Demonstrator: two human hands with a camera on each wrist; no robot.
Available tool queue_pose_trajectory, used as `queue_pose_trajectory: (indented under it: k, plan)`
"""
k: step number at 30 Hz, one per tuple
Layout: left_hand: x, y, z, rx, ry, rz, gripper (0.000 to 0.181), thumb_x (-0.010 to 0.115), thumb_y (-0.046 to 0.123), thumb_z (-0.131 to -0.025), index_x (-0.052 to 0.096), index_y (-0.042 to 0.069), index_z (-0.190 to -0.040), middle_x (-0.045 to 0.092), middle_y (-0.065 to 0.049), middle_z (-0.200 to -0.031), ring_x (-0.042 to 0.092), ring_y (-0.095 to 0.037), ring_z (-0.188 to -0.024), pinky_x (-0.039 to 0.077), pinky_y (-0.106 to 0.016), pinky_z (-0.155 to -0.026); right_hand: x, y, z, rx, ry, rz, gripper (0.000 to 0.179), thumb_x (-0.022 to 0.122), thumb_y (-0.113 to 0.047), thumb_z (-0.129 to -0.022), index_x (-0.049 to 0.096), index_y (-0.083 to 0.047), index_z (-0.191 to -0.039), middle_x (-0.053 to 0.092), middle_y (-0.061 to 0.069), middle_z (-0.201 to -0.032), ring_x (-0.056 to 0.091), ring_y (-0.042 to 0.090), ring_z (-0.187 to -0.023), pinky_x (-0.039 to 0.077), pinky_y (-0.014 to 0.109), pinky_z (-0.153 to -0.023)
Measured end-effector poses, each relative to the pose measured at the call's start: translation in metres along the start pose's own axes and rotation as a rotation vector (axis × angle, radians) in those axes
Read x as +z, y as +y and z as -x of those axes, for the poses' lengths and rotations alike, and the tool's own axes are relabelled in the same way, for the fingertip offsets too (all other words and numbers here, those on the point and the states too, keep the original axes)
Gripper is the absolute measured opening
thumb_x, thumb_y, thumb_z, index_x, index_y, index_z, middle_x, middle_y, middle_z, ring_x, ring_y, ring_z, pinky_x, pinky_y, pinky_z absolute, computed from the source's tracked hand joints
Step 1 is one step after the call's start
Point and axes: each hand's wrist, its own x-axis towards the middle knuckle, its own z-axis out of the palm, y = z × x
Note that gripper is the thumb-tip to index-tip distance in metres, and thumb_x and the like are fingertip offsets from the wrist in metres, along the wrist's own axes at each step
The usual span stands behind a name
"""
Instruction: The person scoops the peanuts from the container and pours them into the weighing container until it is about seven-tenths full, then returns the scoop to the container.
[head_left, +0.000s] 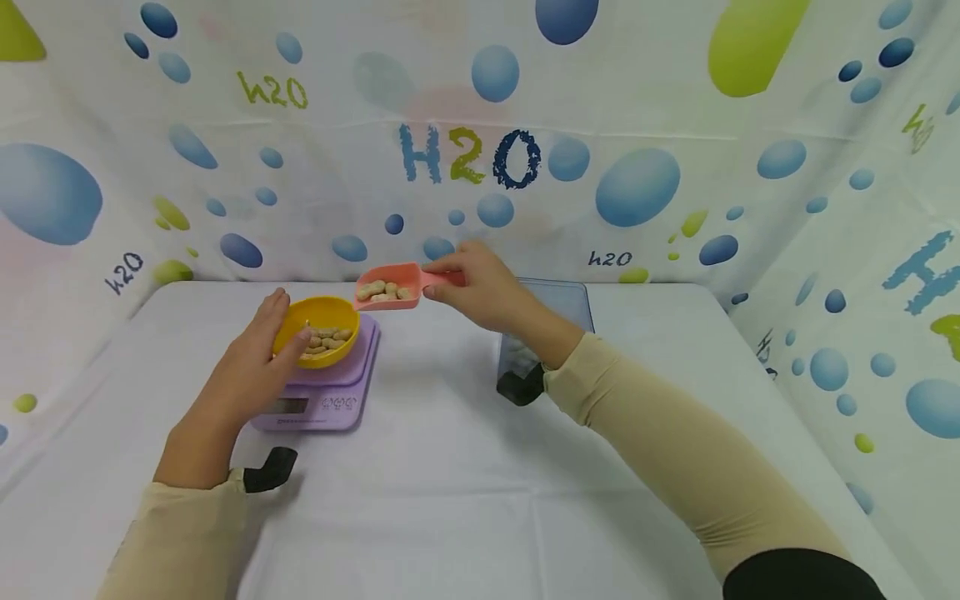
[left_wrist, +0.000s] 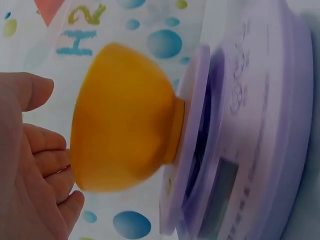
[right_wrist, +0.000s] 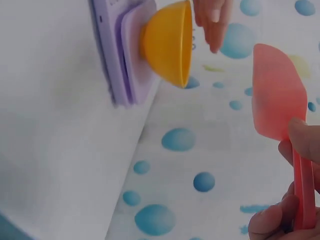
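Note:
My right hand (head_left: 487,292) grips the handle of a pink scoop (right_wrist: 277,95), which holds several unshelled peanuts (head_left: 384,292). The scoop is raised just to the right of a yellow bowl (left_wrist: 122,120). More peanuts (head_left: 330,337) lie inside the bowl, which stands upright on a purple kitchen scale (head_left: 347,408). At the bowl's left side is my left hand (head_left: 251,367), fingers extended and loosely bent by the rim, not wrapped around it. Its fingertips look very close to the rim; contact is hard to tell. The scale's display is too dark to read.
Behind my right wrist a see-through bluish container (head_left: 573,302) sits on the white-covered table (head_left: 442,533), partly hidden by the arm. A white curtain (head_left: 322,208) with blue and green spots hangs behind the table and along its right side.

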Motion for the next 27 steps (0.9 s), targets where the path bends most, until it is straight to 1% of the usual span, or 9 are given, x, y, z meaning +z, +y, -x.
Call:
queue_pose_trajectory:
  k: [2, 4, 7, 12, 14, 17, 22, 25, 27]
  plan:
    - [-0.002, -0.006, 0.000, -0.013, -0.003, 0.000, 0.072, 0.035, 0.044, -0.105, 0.001, 0.011, -0.159, -0.003, -0.011, -0.166, 0.003, -0.040, -0.151, 0.009, -0.065, -0.117, 0.009, -0.004, -0.004, 0.004, 0.002, -0.004, 0.038, 0.068, -0.032, -0.093, 0.068, -0.017, -0.128, 0.053, 0.001, -0.106, 0.047, 0.016, -0.105, 0.053, 0.027, -0.080]
    - [-0.003, -0.010, -0.001, -0.035, -0.019, -0.004, 0.073, 0.036, 0.044, -0.104, 0.000, 0.011, -0.159, -0.003, -0.010, -0.166, 0.003, -0.041, -0.151, 0.011, -0.066, -0.116, 0.017, -0.008, -0.008, 0.003, 0.004, 0.010, 0.038, 0.067, -0.032, -0.094, 0.067, -0.017, -0.128, 0.052, 0.002, -0.108, 0.047, 0.016, -0.105, 0.053, 0.026, -0.080]
    - [-0.004, -0.013, -0.003, -0.066, -0.056, -0.012, 0.077, 0.038, 0.046, -0.103, -0.001, 0.011, -0.159, -0.004, -0.012, -0.166, 0.005, -0.044, -0.150, 0.014, -0.069, -0.113, 0.030, -0.012, -0.012, -0.007, 0.011, 0.036, 0.038, 0.066, -0.031, -0.095, 0.066, -0.015, -0.129, 0.051, 0.003, -0.111, 0.048, 0.016, -0.103, 0.051, 0.024, -0.081]
    - [-0.001, -0.018, -0.006, -0.126, -0.130, -0.039, 0.085, 0.040, 0.054, -0.100, -0.004, 0.011, -0.158, -0.006, -0.014, -0.165, 0.006, -0.046, -0.149, 0.015, -0.071, -0.112, 0.053, -0.018, -0.017, -0.008, 0.032, 0.108, 0.038, 0.065, -0.031, -0.096, 0.065, -0.017, -0.131, 0.048, 0.002, -0.109, 0.048, 0.014, -0.099, 0.048, 0.020, -0.078]
    - [0.000, -0.019, -0.007, -0.140, -0.143, -0.041, 0.087, 0.040, 0.057, -0.099, -0.005, 0.011, -0.158, -0.006, -0.014, -0.165, 0.006, -0.046, -0.149, 0.015, -0.071, -0.112, 0.061, -0.019, -0.019, -0.022, 0.052, 0.158, 0.037, 0.065, -0.031, -0.096, 0.066, -0.017, -0.130, 0.047, 0.002, -0.106, 0.046, 0.014, -0.098, 0.046, 0.019, -0.076]
    - [0.001, -0.020, -0.006, -0.154, -0.150, -0.036, 0.089, 0.040, 0.059, -0.098, -0.005, 0.011, -0.158, -0.006, -0.014, -0.165, 0.006, -0.046, -0.149, 0.016, -0.071, -0.111, 0.070, -0.019, -0.022, -0.066, 0.094, 0.260, 0.036, 0.065, -0.030, -0.095, 0.067, -0.017, -0.129, 0.046, 0.001, -0.103, 0.045, 0.014, -0.097, 0.045, 0.018, -0.075]
    - [0.000, -0.020, -0.004, -0.155, -0.149, -0.033, 0.090, 0.040, 0.059, -0.098, -0.005, 0.010, -0.158, -0.005, -0.015, -0.165, 0.007, -0.047, -0.148, 0.017, -0.071, -0.111, 0.080, -0.021, -0.024, -0.181, 0.173, 0.425, 0.031, 0.066, -0.029, -0.094, 0.070, -0.018, -0.123, 0.046, 0.002, -0.101, 0.045, 0.015, -0.096, 0.045, 0.017, -0.076]
    - [-0.001, -0.021, -0.004, -0.159, -0.149, -0.034, 0.090, 0.041, 0.059, -0.098, -0.006, 0.011, -0.158, -0.004, -0.015, -0.165, 0.008, -0.047, -0.148, 0.018, -0.071, -0.111, 0.084, -0.024, -0.025, -0.236, 0.199, 0.524, 0.026, 0.064, -0.027, -0.096, 0.071, -0.020, -0.121, 0.045, 0.001, -0.100, 0.045, 0.016, -0.094, 0.045, 0.016, -0.074]
    - [-0.001, -0.022, -0.003, -0.164, -0.149, -0.032, 0.090, 0.041, 0.059, -0.098, -0.006, 0.012, -0.158, -0.004, -0.015, -0.165, 0.008, -0.048, -0.148, 0.018, -0.071, -0.110, 0.087, -0.025, -0.026, -0.279, 0.209, 0.604, 0.026, 0.061, -0.023, -0.099, 0.070, -0.020, -0.122, 0.045, 0.001, -0.099, 0.044, 0.016, -0.092, 0.045, 0.016, -0.071]
